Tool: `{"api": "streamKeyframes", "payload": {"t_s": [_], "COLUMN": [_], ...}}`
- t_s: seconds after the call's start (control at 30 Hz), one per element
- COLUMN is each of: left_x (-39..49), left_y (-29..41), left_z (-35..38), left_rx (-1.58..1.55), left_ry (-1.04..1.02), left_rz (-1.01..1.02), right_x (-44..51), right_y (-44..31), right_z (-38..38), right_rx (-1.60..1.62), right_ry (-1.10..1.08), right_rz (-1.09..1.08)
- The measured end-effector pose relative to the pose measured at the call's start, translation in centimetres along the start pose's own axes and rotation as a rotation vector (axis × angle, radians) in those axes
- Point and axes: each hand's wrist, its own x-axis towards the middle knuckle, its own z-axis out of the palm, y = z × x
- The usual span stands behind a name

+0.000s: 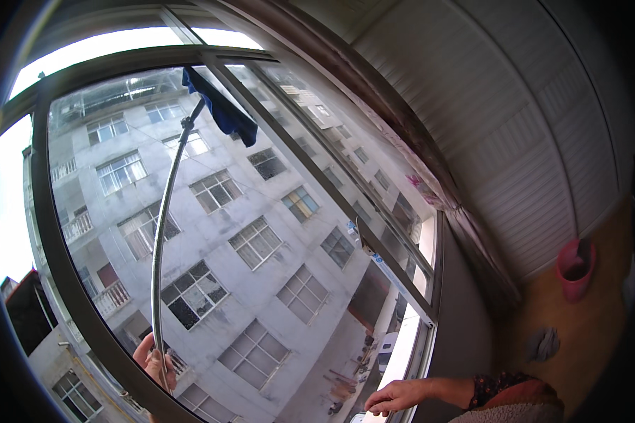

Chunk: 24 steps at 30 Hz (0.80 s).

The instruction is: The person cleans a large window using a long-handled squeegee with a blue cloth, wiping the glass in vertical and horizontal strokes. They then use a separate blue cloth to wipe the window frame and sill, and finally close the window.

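Note:
My left hand (157, 365) is at the lower left, closed around a long metal pole (161, 227); the dark window frame crosses in front of its wrist. The pole rises along the glass pane and ends in a head covered with a dark blue cloth (225, 108), near the pane's upper corner by the frame. My right hand (394, 397) is at the bottom right over the pale window sill (402, 365), palm down, fingers slightly bent, with nothing seen in it. Whether it presses on the sill I cannot tell.
A sliding window frame (317, 180) with a latch (365, 243) runs diagonally. Right of it hangs a gathered curtain (471, 238). A pink bucket (575, 272) and a grey cloth (543, 343) are on the floor. Outside stands a building (264, 211).

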Motion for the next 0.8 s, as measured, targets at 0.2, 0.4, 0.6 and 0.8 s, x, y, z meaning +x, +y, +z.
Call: {"api": "streamKeyframes", "payload": {"t_s": [0.2, 0.4, 0.6, 0.8], "left_x": [0.8, 8.4, 17.3, 17.9], "left_y": [-0.6, -1.3, -4.7, 0.3], "left_z": [0.9, 6.6, 10.9, 11.6], "left_rx": [0.061, 0.066, 0.247, 0.116], "left_ry": [0.011, -0.084, -0.102, -0.182], "left_rz": [0.012, 0.075, 0.256, 0.068], "right_x": [-0.7, -2.0, -3.6, -3.8], "right_y": [0.6, 1.0, -1.2, -1.6], "right_z": [0.3, -0.7, -2.4, -3.3], "right_rx": [0.018, 0.015, -0.028, -0.112], "right_ry": [0.037, 0.115, 0.236, 0.335], "right_rz": [0.035, 0.023, 0.123, 0.167]}}
